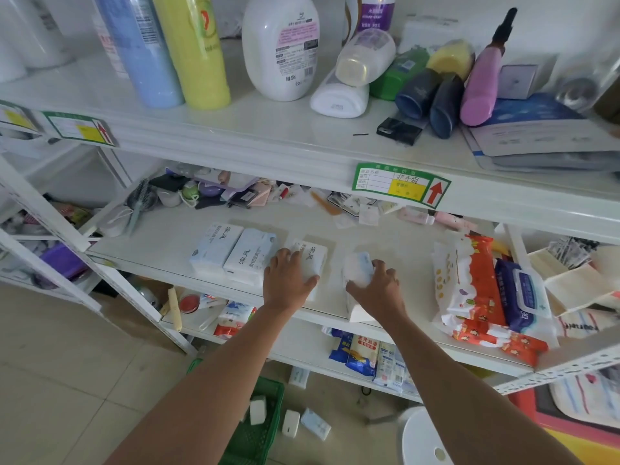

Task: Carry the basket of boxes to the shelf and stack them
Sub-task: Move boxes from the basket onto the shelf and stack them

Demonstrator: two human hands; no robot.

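Three white and pale blue tissue packs lie side by side on the middle shelf [385, 236]. My left hand [287, 280] rests flat on the rightmost of them [313, 256], fingers spread over its top. To its right, my right hand [379, 290] grips another pale blue pack [357, 268] standing on end at the shelf's front edge. Below my arms the green basket [258, 434] sits on the floor with one white pack [257, 409] in it. Two more packs [303, 422] lie on the floor tiles beside it.
Red and blue wipe packets [483, 297] pile up at the right of the same shelf. Small clutter lines its back. Tall bottles [191, 48] stand on the upper shelf. Snack bags [359, 357] fill the lower shelf. A white stool [419, 437] stands near my right arm.
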